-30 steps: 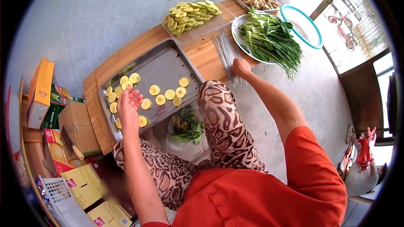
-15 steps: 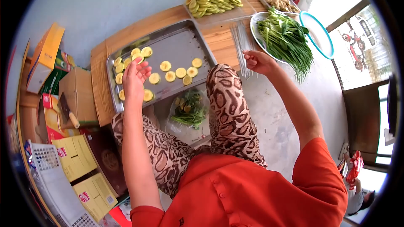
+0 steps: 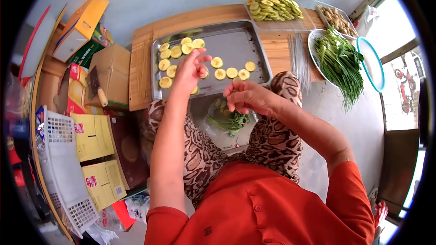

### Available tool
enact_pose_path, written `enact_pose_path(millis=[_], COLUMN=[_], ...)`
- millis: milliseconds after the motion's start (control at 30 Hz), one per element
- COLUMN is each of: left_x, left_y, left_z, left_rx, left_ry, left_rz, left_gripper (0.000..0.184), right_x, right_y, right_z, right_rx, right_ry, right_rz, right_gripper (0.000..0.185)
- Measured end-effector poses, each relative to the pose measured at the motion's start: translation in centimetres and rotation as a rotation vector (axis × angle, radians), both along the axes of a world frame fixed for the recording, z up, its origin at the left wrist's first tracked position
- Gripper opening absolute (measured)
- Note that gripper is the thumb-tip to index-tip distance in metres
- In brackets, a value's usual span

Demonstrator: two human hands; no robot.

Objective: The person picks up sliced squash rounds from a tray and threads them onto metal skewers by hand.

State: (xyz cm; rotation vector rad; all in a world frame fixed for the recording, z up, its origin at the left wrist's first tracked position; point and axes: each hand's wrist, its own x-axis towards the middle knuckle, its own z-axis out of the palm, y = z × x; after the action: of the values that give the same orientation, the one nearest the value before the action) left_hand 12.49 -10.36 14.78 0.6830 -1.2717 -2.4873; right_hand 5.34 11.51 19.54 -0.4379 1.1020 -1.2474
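My left hand (image 3: pixel 190 70) is over the front of the metal tray (image 3: pixel 229 31), its fingers loosely bent and apart, with nothing visible in it. Yellow-green vegetable slices (image 3: pixel 198 43) lie spread on the tray, some partly hidden behind that hand. Just off the tray's front edge, above my lap, my right hand (image 3: pixel 250 97) has its thumb and fingers pressed together; whatever it may hold is too thin or hidden to make out. To the right of the tray, a bundle of thin metal skewers (image 3: pixel 299 59) lies on the wooden table (image 3: pixel 276 47).
A clear container of piled slices (image 3: pixel 274 8), a plate of leafy greens (image 3: pixel 338 59), a tub of brown pieces (image 3: pixel 337 20) and a blue-rimmed lid (image 3: pixel 370 63) stand at right. A bag of greens (image 3: pixel 231 121) lies below the tray. Boxes (image 3: pixel 111 75) and a cleaver (image 3: pixel 97 86) are at left.
My right hand has left the skewers and moved left toward the tray's front edge. My left hand stays over the tray. The view has shifted, so the table appears farther right.
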Motion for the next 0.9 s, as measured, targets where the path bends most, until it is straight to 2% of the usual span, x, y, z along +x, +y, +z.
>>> enact_pose_path(millis=[67,167,233,267,333,467,533,600,667,700,733,800,900], left_x=[0.3,0.2,-0.1,-0.1,0.0,0.6,0.7,0.9,1.1,1.5,2.0,3.2,3.8], left_y=[-0.2,0.1,0.8,1.1,0.0,-2.0,-2.6,-2.9,-3.0,-2.8,-2.4,-1.9,-1.8], left_z=[-0.4,-0.8,-0.1,0.0,-0.3,-0.7,-1.0,-1.8,-3.7,-3.9,-4.4,-6.0,-7.3], left_rx=[-0.073,-0.125,-0.153,-0.181,-0.34,-0.422,-0.498,-0.587,-1.234,-1.438,-1.439,-1.755,-1.731], left_ry=[-0.025,-0.004,-0.028,-0.053,-0.111,-0.101,-0.137,-0.23,-0.506,-0.673,-0.674,-0.841,-0.926], left_rz=[0.016,-0.128,-0.119,-0.109,0.043,0.239,0.284,0.275,0.063,-0.089,-0.09,-0.342,-0.418], left_gripper=[0.027,0.032,0.034,0.036,0.036,0.03,0.024,0.024,0.027,0.032,0.032,0.035,0.042], right_x=[0.4,-0.7,-2.6,-4.4,-5.8,-6.5,-6.3,-6.0,-6.1,-6.0,-5.8,-5.6,-5.5], right_y=[-1.0,-3.2,-5.1,-6.5,-6.7,-5.2,-4.9,-4.4,-4.0,-3.8,-3.6,-3.3,-3.3], right_z=[-1.4,-2.2,-2.9,-3.6,-4.7,-6.8,-5.7,-5.2,-5.3,-5.1,-4.8,-4.7,-4.5], right_rx=[0.023,-0.004,-0.018,-0.133,-0.106,0.086,-0.106,-0.109,-0.083,-0.085,-0.073,-0.063,-0.081], right_ry=[-0.013,0.088,0.117,0.155,0.206,0.129,0.135,0.172,0.204,0.201,0.228,0.254,0.277], right_rz=[0.052,-0.025,-0.095,-0.17,-0.256,-0.419,-0.347,-0.357,-0.351,-0.352,-0.328,-0.297,-0.249], right_gripper=[0.012,0.009,0.009,0.009,0.01,0.01,0.01,0.011,0.01,0.01,0.01,0.01,0.011])
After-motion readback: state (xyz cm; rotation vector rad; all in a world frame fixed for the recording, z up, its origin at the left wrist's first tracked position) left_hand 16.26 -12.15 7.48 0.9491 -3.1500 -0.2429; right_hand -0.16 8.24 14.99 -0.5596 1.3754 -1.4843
